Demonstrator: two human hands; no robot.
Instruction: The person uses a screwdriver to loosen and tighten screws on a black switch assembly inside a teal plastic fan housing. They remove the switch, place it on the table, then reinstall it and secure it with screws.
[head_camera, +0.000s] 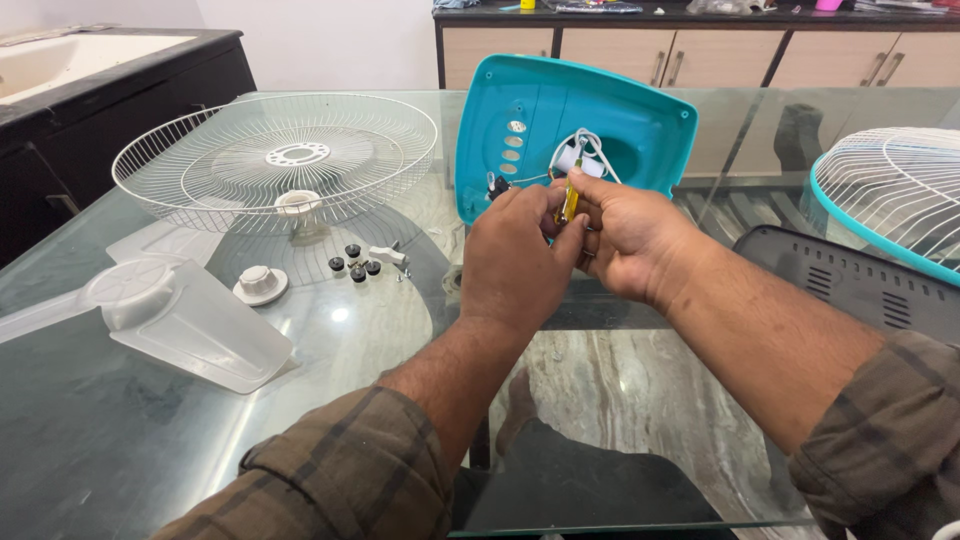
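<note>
Both hands, left hand (518, 258) and right hand (620, 235), pinch a yellow screwdriver (569, 199) at the teal housing (530, 110) rim.

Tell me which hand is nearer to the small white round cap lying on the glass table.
Left. The left hand is right of the small white round cap, with bare glass table between them; the right hand lies farther right, beyond the left.

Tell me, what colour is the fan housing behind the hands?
Teal fan housing, clearest in the head view.
</note>
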